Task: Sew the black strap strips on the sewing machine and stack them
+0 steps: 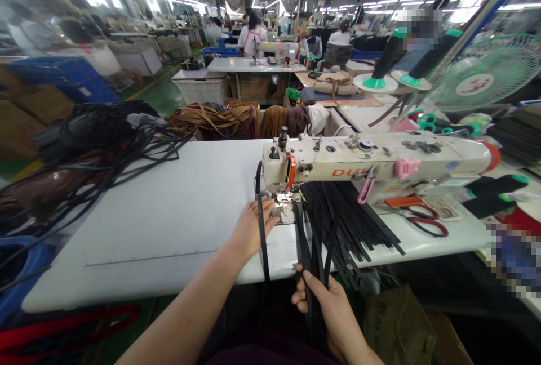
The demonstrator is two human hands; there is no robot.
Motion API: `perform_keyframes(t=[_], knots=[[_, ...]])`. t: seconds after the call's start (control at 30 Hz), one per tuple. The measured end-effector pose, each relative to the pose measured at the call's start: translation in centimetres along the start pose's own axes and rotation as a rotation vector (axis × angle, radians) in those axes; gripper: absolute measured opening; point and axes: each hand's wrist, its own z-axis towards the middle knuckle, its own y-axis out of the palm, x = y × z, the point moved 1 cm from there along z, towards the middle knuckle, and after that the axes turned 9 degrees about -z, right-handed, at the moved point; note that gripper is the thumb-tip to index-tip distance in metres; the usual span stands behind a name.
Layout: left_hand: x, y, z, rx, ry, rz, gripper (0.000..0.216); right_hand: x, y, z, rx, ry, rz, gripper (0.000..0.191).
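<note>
My left hand (250, 228) lies on the sewing machine's bed beside the metal needle plate (287, 214), its fingers stretched toward the presser foot. Across the back of that hand, a long black strap (262, 241) hangs from the left of the machine head down past the table edge. My right hand (323, 297) is closed around several black straps (310, 275) in front of the table. Those straps run up toward the needle area of the sewing machine (376, 156). Under the machine arm, a fanned bundle of black straps (353, 221) rests on the table.
Red-handled scissors (426, 221) lie right of the bundle. Pink-handled snips (366, 186) hang on the machine. Black strap coils (97, 134) drape over the table's left side. Brown straps (215, 117) pile behind. Thread cones (384, 63) and a fan (486, 78) stand right; a person (252, 38) works beyond.
</note>
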Motion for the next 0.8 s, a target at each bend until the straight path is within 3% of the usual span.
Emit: perform_keyframes(t=[0.17,0.5,0.8], knots=[[-0.1,0.0,0.1,0.006,-0.005,-0.002,0.034,0.2,0.1,0.1,0.001,0.008,-0.027,0.066],[-0.8,0.1,0.9,0.035,-0.063,-0.124,0.028,0.3,0.1,0.0,-0.002,-0.012,-0.052,0.059],[-3.3,-1.0,6.1,0.032,-0.257,-0.231,0.026,0.2,1.0,0.2,-0.08,-0.052,-0.123,0.057]])
